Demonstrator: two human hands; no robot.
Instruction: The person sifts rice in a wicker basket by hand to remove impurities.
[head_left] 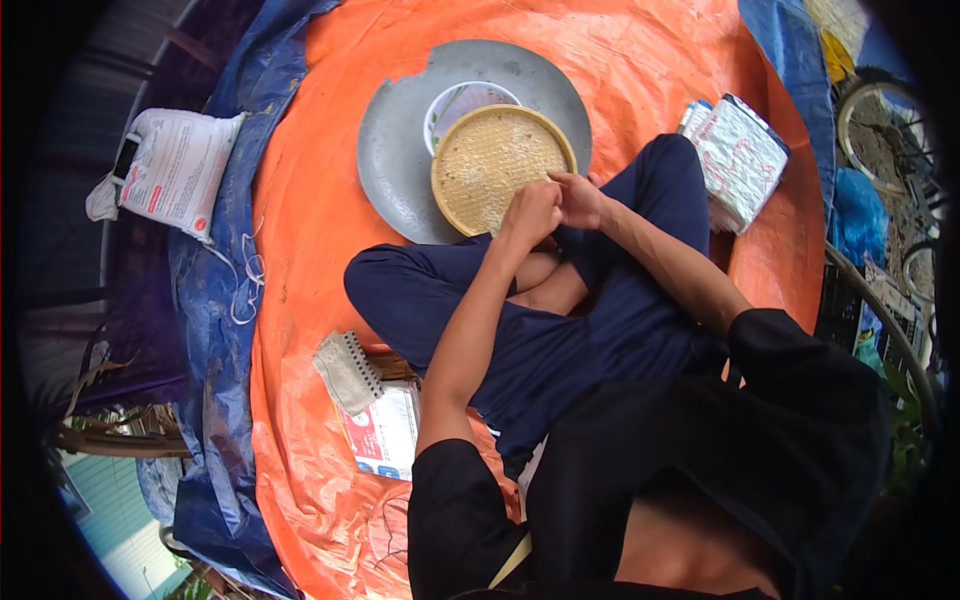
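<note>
My left hand (532, 212) is curled closed by the lower right rim of a round woven bamboo tray (500, 150). Pale, crumb-like bits are scattered over the weave. Against it, my right hand (582, 200) is closed too, its fingers bent inward. Whatever lies between the fingers is hidden or too small to name. The bamboo tray overlaps a white bowl (440, 112) with a coloured pattern. Both are on or over a wide grey round metal tray (395, 170) with a broken upper edge.
Crossed legs in dark trousers (620, 330) border the trays. An orange tarp (320, 260) covers the ground, with blue tarp (205, 390) at its edge. Around lie a white sack (180, 165), a spiral-bound pad (345, 370), a printed packet (390, 430), a silvery bag (740, 160) and a bicycle wheel (850, 130).
</note>
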